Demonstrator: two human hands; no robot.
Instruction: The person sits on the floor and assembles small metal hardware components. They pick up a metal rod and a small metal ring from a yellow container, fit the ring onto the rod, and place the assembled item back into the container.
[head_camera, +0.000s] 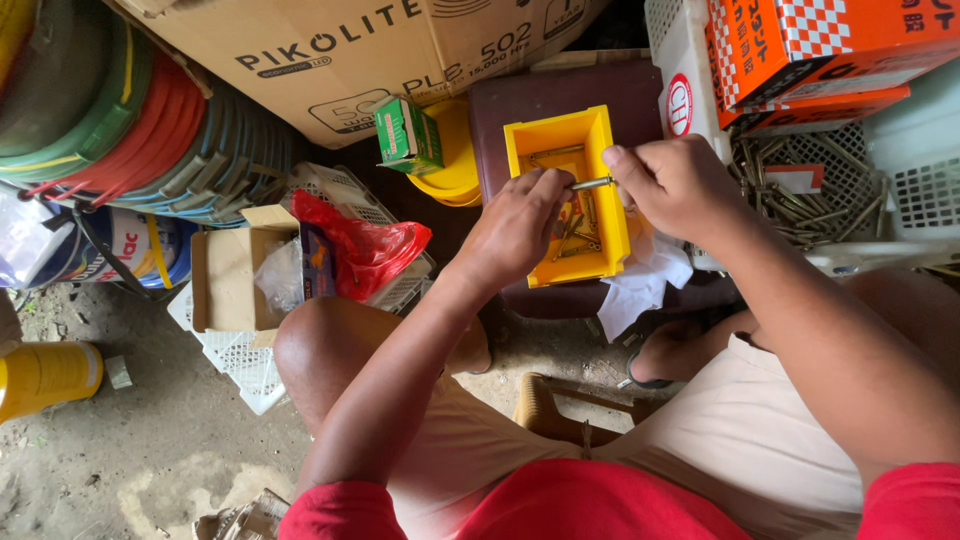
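Observation:
A yellow plastic bin (522, 140) holding several brass-coloured bolts stands on a dark red stool (560, 90) in front of me. My left hand (515, 225) and my right hand (675, 185) meet over the bin. Between their fingertips they hold one metal bolt (592, 184) level above the bin. The right thumb and forefinger pinch its right end, the left fingers grip its left end.
A white basket (830, 195) full of long bolts sits at right under orange boxes (810, 55). A white crate (330, 185) with a red bag (365, 250) and an open carton (228, 280) is at left. Coiled hoses (150, 130), a big cardboard box (350, 50), a small green box (408, 135), white paper (640, 285).

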